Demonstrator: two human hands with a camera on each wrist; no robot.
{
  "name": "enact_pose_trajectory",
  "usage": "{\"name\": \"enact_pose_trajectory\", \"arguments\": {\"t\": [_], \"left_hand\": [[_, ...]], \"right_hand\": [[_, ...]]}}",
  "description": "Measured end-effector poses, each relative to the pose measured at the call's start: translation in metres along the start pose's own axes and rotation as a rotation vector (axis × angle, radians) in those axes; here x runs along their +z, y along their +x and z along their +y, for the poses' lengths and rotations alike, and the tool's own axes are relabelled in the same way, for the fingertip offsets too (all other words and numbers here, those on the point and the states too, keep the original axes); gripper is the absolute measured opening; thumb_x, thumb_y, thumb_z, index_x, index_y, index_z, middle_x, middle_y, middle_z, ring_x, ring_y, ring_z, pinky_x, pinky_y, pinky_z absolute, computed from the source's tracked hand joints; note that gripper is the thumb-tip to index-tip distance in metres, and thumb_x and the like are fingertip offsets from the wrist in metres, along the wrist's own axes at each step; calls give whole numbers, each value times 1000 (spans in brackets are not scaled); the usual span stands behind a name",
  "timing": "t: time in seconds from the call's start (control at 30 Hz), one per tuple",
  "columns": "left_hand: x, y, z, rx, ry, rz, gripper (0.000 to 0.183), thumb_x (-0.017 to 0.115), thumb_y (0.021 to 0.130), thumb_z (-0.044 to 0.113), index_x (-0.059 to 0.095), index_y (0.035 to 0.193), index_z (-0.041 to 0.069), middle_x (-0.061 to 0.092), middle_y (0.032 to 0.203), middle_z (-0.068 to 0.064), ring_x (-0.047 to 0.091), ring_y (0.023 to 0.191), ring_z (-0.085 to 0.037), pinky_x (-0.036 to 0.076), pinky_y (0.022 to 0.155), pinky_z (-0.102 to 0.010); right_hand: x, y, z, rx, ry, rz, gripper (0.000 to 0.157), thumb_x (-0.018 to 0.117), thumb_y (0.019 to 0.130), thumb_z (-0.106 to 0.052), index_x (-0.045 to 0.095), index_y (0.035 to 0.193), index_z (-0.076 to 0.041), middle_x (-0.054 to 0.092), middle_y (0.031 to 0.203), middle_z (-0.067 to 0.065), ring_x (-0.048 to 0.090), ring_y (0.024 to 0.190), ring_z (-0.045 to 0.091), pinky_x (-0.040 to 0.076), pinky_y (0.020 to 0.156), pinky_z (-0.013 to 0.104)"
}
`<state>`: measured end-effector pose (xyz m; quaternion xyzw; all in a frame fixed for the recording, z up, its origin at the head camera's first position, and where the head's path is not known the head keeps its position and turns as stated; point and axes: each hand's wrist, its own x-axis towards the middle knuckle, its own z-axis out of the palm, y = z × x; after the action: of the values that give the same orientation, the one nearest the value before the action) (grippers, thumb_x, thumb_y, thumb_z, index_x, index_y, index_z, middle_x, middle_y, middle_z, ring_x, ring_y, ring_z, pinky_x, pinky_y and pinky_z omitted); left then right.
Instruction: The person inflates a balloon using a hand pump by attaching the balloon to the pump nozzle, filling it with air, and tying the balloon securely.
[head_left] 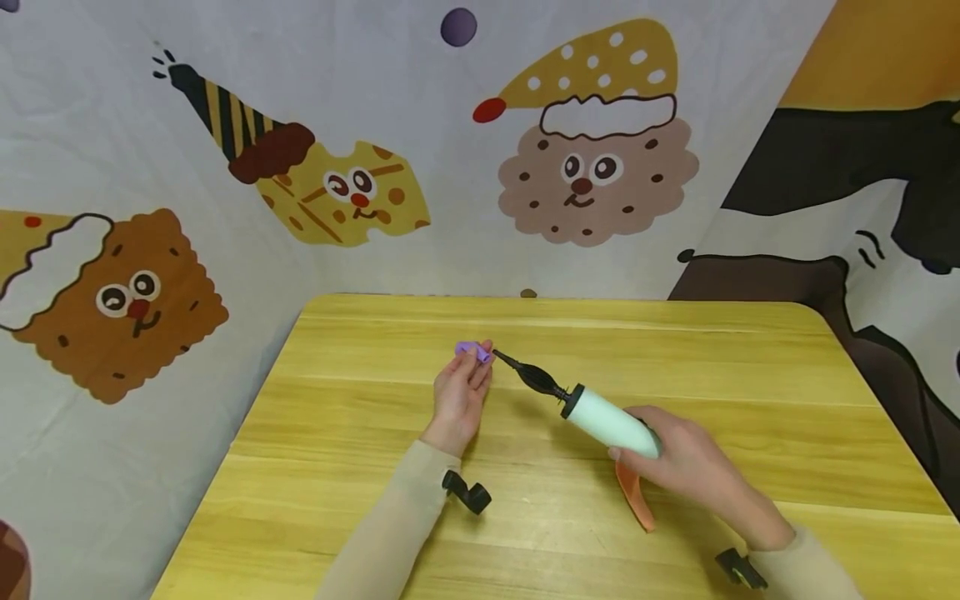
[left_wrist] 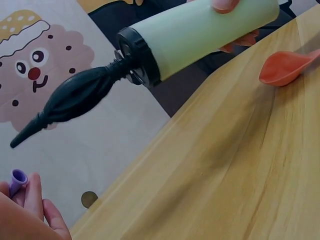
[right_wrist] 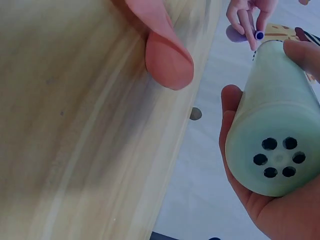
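Note:
In my left hand [head_left: 459, 398] I pinch a purple balloon [head_left: 472, 351] near its neck, and its round open mouth shows in the left wrist view. My right hand [head_left: 686, 454] grips the pale green barrel of a balloon hand pump [head_left: 611, 421]. The pump's black tapered nozzle [left_wrist: 75, 97] points at the purple balloon; its tip is just short of the mouth in the left wrist view. Several round holes dot the pump's end cap [right_wrist: 278, 157]. An uninflated orange balloon [head_left: 634, 498] lies on the table below the right hand.
The wooden table [head_left: 360, 500] spans the space under both hands. Behind it hangs a white cloth [head_left: 450, 258] printed with cartoon biscuits and cheese. A black wrist mount [head_left: 467, 493] sits on the left sleeve, another mount [head_left: 741, 569] on the right.

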<state>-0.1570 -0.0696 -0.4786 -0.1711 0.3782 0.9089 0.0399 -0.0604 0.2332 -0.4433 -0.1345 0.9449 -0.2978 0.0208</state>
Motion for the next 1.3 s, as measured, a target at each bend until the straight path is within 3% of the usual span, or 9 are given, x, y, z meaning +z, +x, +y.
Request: {"name": "enact_pose_trajectory", "arguments": {"t": [0.2,0.37,0.73,0.87,1.1,1.3], "left_hand": [[4,-2,0,9,7,-10,37,51,110,14,51,139,-8,60,142,-22,63,126,-27,33,121,-46],[7,-5,-1,28,26,-24,28,51,110,12,56,131,-6,65,136,-20,68,119,-24,35,119,-47],[11,-10,-8,138,123,-92,28,55,107,6,56,133,-7,66,134,-20,70,115,-22,45,112,-42],[12,-12,-10,166,120,-101,26,57,105,3,58,131,-4,70,129,-18,70,112,-22,47,110,-40],[11,-13,-14,204,83,-138,24,58,105,3,59,128,-1,68,127,-26,72,107,-23,50,106,-38],[12,-12,-15,241,69,-182,19,56,106,4,61,123,-4,69,124,-26,72,106,-23,49,109,-38]], "right_hand": [[5,-3,0,-5,2,-2,56,82,87,-46,68,126,-9,72,110,3,61,83,13,50,67,34],[7,-2,-1,17,15,-7,57,82,88,-48,67,127,-9,72,109,3,61,82,13,50,65,34],[13,-2,-12,8,0,28,60,80,89,-48,66,130,-6,71,110,6,61,83,15,51,68,36],[18,-1,-14,8,19,37,59,80,89,-48,66,129,-7,71,107,3,61,83,14,52,71,37],[23,-1,-21,24,42,47,61,79,89,-49,65,130,-7,71,109,4,61,85,15,52,73,39],[26,0,-28,19,67,53,59,76,92,-48,65,131,-6,71,111,5,62,88,16,53,74,40]]}}
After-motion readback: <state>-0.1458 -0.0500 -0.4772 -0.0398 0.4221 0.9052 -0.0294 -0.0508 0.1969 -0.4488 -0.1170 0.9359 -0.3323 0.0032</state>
